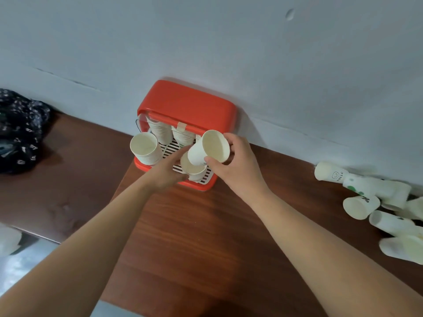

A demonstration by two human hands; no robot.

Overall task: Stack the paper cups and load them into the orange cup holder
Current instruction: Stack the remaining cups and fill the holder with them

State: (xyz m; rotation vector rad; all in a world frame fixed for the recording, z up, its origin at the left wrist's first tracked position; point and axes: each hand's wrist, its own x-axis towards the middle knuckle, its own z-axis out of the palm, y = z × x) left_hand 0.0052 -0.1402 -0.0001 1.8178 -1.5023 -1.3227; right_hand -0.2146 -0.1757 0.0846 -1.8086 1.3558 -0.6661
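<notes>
Worktop: brown wood, against a pale wall.

Orange cup holder: at the wall, open at the front. Two stacks at the back, front-left stack, and front-right cup upright on the slatted tray.

Loose paper cups: heaped on their sides, well apart to the right.

Right hand: grasping the held cup, tilted, mouth towards the camera, just above the front-right cup.

Left hand: at the front-right cup; gripping or only steadying, cannot tell.

Step, as judged: nesting, loading well under way.

Next move: turn the held cup base-down, centre it, seat it in the cup below.
</notes>
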